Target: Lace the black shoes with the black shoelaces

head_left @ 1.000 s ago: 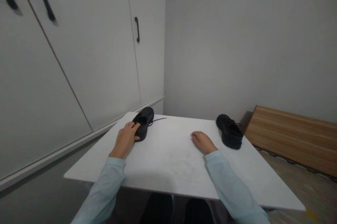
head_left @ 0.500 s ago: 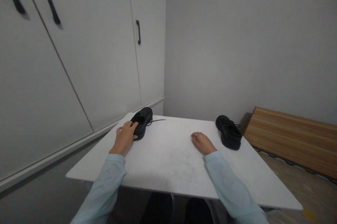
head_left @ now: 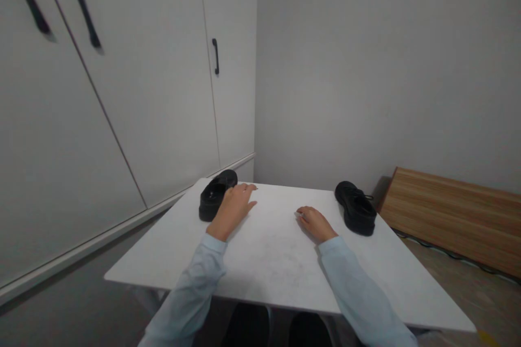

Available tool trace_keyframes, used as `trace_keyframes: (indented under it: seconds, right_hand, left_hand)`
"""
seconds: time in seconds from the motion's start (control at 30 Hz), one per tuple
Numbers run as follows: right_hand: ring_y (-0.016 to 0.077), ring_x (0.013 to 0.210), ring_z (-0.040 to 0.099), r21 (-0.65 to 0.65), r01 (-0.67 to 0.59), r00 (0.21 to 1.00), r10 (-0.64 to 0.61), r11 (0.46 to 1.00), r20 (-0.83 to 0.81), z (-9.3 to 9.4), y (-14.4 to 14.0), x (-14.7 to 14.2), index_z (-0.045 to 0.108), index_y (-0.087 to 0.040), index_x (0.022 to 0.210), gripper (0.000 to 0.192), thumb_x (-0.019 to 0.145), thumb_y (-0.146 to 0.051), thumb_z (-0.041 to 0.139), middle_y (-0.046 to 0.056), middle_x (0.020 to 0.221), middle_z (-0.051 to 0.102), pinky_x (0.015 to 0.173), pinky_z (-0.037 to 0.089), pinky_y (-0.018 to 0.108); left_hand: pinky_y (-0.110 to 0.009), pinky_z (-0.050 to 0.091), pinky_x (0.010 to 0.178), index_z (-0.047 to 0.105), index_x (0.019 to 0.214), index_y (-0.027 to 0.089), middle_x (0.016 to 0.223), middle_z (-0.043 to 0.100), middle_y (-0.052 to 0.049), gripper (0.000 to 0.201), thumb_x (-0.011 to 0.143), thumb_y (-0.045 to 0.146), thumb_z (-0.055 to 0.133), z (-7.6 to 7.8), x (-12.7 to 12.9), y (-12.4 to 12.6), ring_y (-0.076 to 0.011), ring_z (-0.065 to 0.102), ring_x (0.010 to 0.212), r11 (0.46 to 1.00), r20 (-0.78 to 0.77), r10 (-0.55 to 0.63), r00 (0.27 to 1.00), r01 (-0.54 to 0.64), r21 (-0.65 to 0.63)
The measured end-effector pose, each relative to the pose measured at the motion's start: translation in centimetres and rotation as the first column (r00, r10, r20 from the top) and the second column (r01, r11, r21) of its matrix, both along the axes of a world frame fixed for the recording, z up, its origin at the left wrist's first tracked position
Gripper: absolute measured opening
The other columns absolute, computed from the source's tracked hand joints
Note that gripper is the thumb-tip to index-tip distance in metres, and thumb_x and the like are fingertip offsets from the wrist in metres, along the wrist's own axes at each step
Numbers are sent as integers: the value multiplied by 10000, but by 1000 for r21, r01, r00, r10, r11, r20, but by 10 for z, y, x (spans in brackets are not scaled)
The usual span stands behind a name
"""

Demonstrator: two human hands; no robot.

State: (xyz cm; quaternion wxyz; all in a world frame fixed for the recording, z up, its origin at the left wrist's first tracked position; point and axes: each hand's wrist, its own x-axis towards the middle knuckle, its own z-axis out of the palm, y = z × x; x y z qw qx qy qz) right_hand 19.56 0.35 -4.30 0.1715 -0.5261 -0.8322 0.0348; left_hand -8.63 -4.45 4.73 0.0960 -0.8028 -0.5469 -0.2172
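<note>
Two black lace-up shoes stand on a white table [head_left: 260, 265]. The left shoe [head_left: 214, 196] sits near the far left corner, its loose lace mostly hidden under my left hand [head_left: 235, 206]. That hand lies just right of the shoe with fingers spread over the lace area, holding nothing that I can see. The right shoe [head_left: 355, 208] rests near the far right edge. My right hand [head_left: 312, 221] lies palm down on the tabletop a little left of that shoe, fingers loosely curled, touching nothing else. Both arms wear light blue sleeves.
White cupboard doors [head_left: 134, 92] with black handles [head_left: 215, 56] run along the left. A plain grey wall stands behind the table. A wooden board [head_left: 451, 216] lies on the floor at the right, with a dark cable beside it.
My left hand has let go of the left shoe's heel and moved right, onto the table beside the shoe and over its lace. The right hand has stayed put.
</note>
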Motion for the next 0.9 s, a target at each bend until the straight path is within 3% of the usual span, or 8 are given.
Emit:
trace_keyframes:
  seconds: [0.07,0.17,0.27,0.37,0.57,0.67,0.8,0.9]
  right_hand:
    - [185,987,589,18,5,1000,-5,1000,-1,2,-1,0,631,-149,1045,250,868,-180,458,95,1019,667,861,402,255]
    - [179,998,579,56,30,999,-31,998,11,5,-3,-1,626,-164,1051,251,865,-156,458,82,1031,664,857,395,251]
    - [191,997,568,103,68,996,-74,992,57,8,-3,0,623,-170,1056,248,869,-159,460,80,1040,659,844,389,271]
    - [228,998,549,199,197,971,-220,960,97,12,-4,5,628,-182,1044,240,869,-173,463,90,1048,654,851,365,336]
    - [328,1045,458,432,568,798,-596,700,-82,25,-10,30,607,-129,1076,292,821,-145,465,180,1119,581,861,302,464]
    - [353,1042,432,474,651,720,-680,592,-140,32,-13,39,617,-76,1018,273,795,-144,475,240,1119,540,802,324,444]
    - [355,1099,381,583,665,685,-691,466,-230,38,-15,44,607,-100,1016,275,799,-135,441,225,1164,514,872,288,494]
    - [367,1103,371,571,698,643,-728,432,-237,37,-14,48,605,-101,995,268,790,-140,436,228,1120,534,871,271,549]
  left_hand:
    - [-361,437,916,518,1108,192,1091,598,-78,251,863,244,527,-2,21,1,-209,560,1044,987,73,-160,984,161,-16]
    - [-319,451,889,543,1050,204,1044,619,-52,184,878,258,503,-19,46,8,-185,580,993,948,139,-309,941,316,-32]
    - [-310,453,875,556,1028,189,997,637,-50,166,882,230,487,-45,59,18,-182,588,960,936,175,-331,927,346,-59]
    - [-300,460,839,573,1001,179,952,645,-50,162,879,201,469,-67,61,25,-179,596,921,940,228,-296,928,326,-106]
    - [-276,455,816,597,972,183,902,653,-39,178,867,183,453,-77,55,27,-156,608,860,933,341,-267,901,330,-142]
    - [-277,454,808,609,959,185,897,659,-40,184,862,179,452,-78,56,28,-159,608,857,932,346,-253,903,323,-164]
    - [-273,451,811,615,957,187,895,661,-37,189,855,169,457,-82,56,29,-158,607,856,930,338,-256,906,326,-171]
    - [-266,452,805,620,949,186,884,660,-36,192,852,163,456,-84,55,30,-156,606,850,933,327,-255,910,321,-165]
